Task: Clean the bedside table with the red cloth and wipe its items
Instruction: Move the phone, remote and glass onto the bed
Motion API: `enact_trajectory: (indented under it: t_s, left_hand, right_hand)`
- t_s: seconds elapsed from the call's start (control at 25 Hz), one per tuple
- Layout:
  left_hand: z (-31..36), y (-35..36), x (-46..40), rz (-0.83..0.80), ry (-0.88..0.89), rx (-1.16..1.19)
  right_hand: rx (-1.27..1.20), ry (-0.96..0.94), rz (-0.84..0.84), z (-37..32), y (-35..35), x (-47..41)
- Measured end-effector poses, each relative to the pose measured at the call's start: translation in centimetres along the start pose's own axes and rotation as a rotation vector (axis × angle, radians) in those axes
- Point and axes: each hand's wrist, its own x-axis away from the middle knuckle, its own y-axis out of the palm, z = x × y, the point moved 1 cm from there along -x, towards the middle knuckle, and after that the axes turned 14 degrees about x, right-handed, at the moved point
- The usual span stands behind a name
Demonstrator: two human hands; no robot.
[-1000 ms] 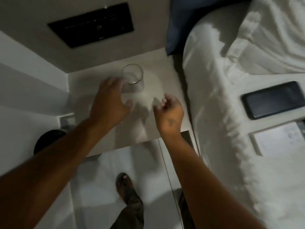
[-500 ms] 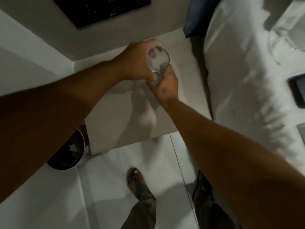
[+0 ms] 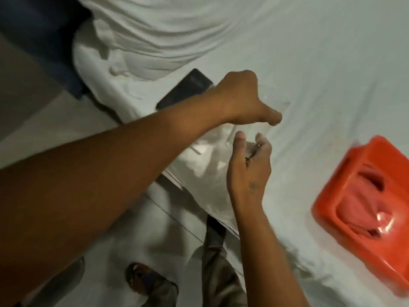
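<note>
The left hand (image 3: 239, 98) is seen out over the bed (image 3: 321, 63), its grip closed around what looks like a clear glass (image 3: 276, 96). The outline is faint and blurred, so the hold is judged rather than plainly seen. The right hand (image 3: 250, 171) is held just below it, fingers half curled with the thumb up; something small glints between them, and whether anything is pinched there cannot be told.

The red cloth (image 3: 363, 207) is bunched inside an orange basket (image 3: 327, 224) on the bed, well apart from both hands and touched by neither. A dark phone (image 3: 183, 91) lies on the sheet beside the left wrist.

So the task is judged to be at an early stage. Items appear to be parked on the bed, and no wiping is under way. The bedside surface itself cannot be made out here. What is left is the cloth to be taken up, the surface to be wiped and the items to be cleaned.
</note>
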Motion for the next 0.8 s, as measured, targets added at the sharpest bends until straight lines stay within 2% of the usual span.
enact_trajectory:
  t_s: [0.08, 0.28, 0.32, 0.36, 0.4, 0.44, 0.48, 0.52, 0.56, 0.6, 0.68, 0.8]
  left_hand:
    - [1.3, 3.9, -2.8, -0.051, -0.073, -0.086]
    - [1.2, 6.1, -6.1, -0.05, -0.271, -0.351]
    - [1.8, 6.8, -6.2, -0.066, -0.282, -0.473]
    - [2.9, 7.8, -6.2, -0.062, -0.254, -0.619]
    - [4.5, 9.4, -6.1, -0.029, -0.154, -0.723]
    - [6.3, 11.3, -6.0, -0.007, -0.008, -0.727]
    - [8.5, 13.8, -6.0, -0.035, 0.176, -0.637]
    - [10.9, 16.8, -6.0, -0.142, 0.369, -0.526]
    - [13.2, 20.1, -5.9, -0.307, 0.51, -0.487]
    - [15.0, 23.5, -6.1, -0.489, 0.58, -0.525]
    - [16.6, 28.9, -6.7, -0.749, 0.606, -0.736]
    - [15.8, 32.9, -8.3, -0.853, 0.593, -1.063]
  right_hand:
    - [0.018, 0.128, -0.038, 1.6, -1.1, -2.5]
    - [0.027, 0.116, -0.254, 2.2, -3.0, -6.2]
    - [0.036, 0.1, -0.251, 2.7, -4.6, -6.7]
    - [0.046, 0.065, -0.152, 3.4, -7.0, -7.1]
    - [0.054, 0.032, 0.029, 4.4, -10.0, -7.4]
    - [0.061, 0.021, 0.222, 5.5, -13.1, -7.5]
    - [0.09, 0.046, 0.373, 7.1, -16.2, -7.6]
    - [0.152, 0.124, 0.442, 9.0, -19.1, -7.8]
    - [0.251, 0.266, 0.406, 11.0, -21.6, -7.9]
    - [0.371, 0.434, 0.28, 13.0, -23.3, -8.2]
    - [0.517, 0.638, 0.019, 16.1, -24.5, -8.6]
    - [0.462, 0.607, -0.012, 18.3, -23.6, -9.9]
